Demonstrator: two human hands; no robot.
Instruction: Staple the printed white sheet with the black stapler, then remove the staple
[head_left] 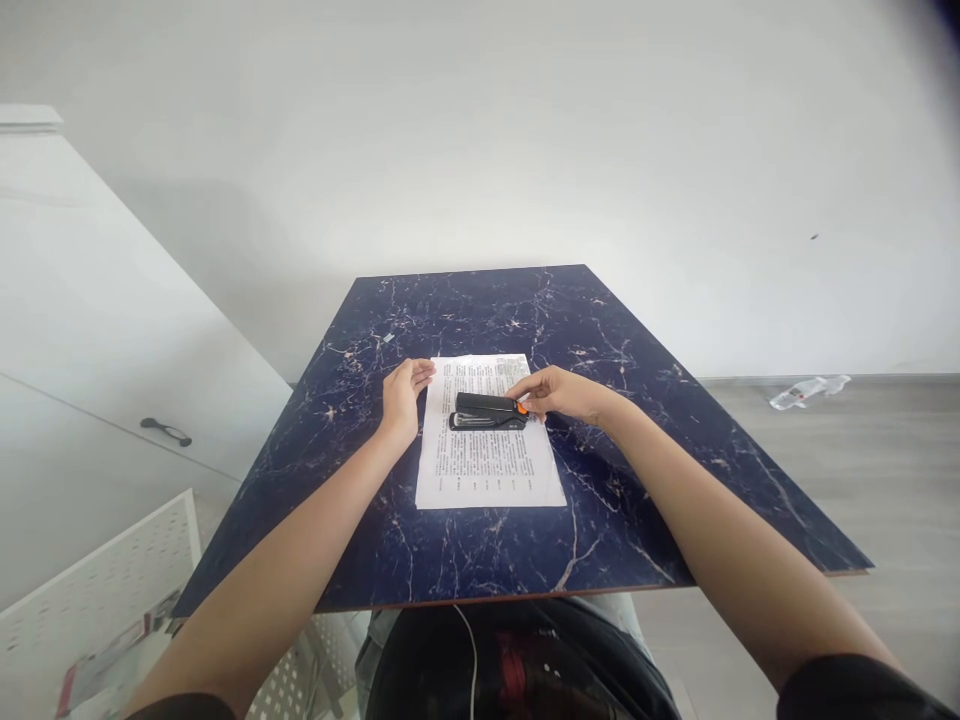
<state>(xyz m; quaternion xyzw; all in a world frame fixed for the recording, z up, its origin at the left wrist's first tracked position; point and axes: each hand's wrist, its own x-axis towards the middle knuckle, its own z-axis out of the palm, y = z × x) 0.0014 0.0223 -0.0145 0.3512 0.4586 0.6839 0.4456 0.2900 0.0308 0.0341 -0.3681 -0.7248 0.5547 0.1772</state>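
Observation:
A black stapler [489, 410] with an orange patch at its right end lies on its side over the printed paper [487, 470]. The fingers of my right hand [555, 392] are closed on that right end. My left hand [405, 392] rests at the paper's upper left edge, fingers stretched out and holding nothing. The paper lies flat on the dark blue marbled table [480, 560]; whether it is one sheet or a stack I cannot tell.
To the left stands a white cabinet [90, 300] with a dark handle [166, 432]. A white perforated panel [112, 570] is below it. A plastic bottle [808, 391] lies on the floor at right, by the wall. A white cable [471, 650] hangs at the table's front edge.

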